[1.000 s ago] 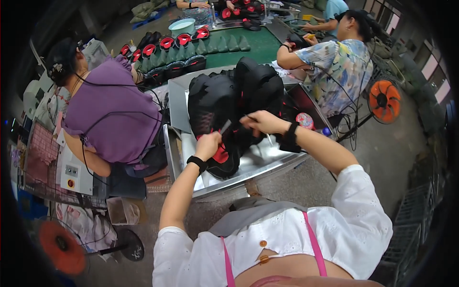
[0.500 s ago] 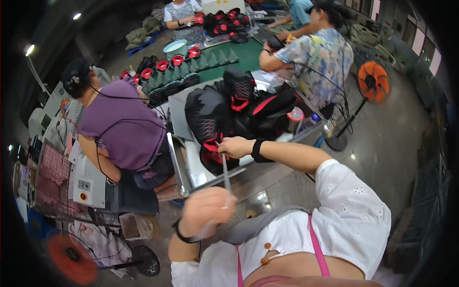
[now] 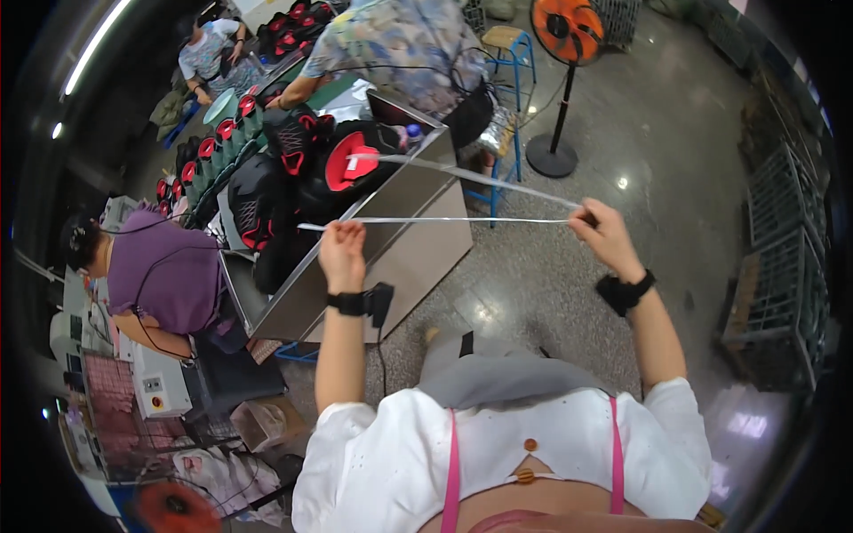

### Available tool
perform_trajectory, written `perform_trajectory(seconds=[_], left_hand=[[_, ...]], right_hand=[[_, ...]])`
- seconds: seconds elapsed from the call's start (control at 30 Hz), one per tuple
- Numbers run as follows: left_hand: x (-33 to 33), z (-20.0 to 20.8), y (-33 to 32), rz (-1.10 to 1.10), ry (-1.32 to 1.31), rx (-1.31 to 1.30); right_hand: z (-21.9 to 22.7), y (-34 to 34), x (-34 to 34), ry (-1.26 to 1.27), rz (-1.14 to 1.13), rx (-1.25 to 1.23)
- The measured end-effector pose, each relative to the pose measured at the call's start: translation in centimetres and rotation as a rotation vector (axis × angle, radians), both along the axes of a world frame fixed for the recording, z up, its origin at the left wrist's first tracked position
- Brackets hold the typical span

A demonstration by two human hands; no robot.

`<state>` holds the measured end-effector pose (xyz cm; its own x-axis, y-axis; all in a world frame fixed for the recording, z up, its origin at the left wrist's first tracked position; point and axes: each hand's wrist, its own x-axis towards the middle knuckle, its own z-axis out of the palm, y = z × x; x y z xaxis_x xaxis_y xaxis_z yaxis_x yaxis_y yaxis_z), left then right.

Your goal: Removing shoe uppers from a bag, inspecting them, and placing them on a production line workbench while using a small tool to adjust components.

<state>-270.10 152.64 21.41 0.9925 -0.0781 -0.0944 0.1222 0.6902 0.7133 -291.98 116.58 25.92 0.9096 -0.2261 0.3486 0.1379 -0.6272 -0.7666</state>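
A narrow white strip (image 3: 462, 219) runs taut between my two hands over the near side of the metal-edged work tray (image 3: 418, 191). My left hand (image 3: 342, 253) has it pinched, with a short end sticking out to the left. Out to the right, my right hand (image 3: 600, 233) pinches the strip where it doubles back. From there the other length reaches left to a black shoe with a red insole (image 3: 342, 169) in the tray. More black shoes with red trim (image 3: 251, 200) lie to the left of it, beyond my left hand.
A person in purple (image 3: 169, 266) sits at the left, and one in a patterned shirt (image 3: 404, 53) is across the tray. A row of shoes (image 3: 213, 151) lines the far table. An orange fan (image 3: 569, 31), a blue-legged stool (image 3: 508, 49) and metal racks (image 3: 773, 302) stand rightward.
My hands have left the shoe and spread apart sideways, the right one far to the right, stretching the white strip between them. The view has turned to the right.
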Motion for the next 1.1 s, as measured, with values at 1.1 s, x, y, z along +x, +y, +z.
perform_trajectory(seconds=[1.1], left_hand=[[-7.5,-2.6,-94.6,-1.839,-0.891,0.321]], right_hand=[[1.3,-62.3,-4.4,-0.058,-0.617,0.728]])
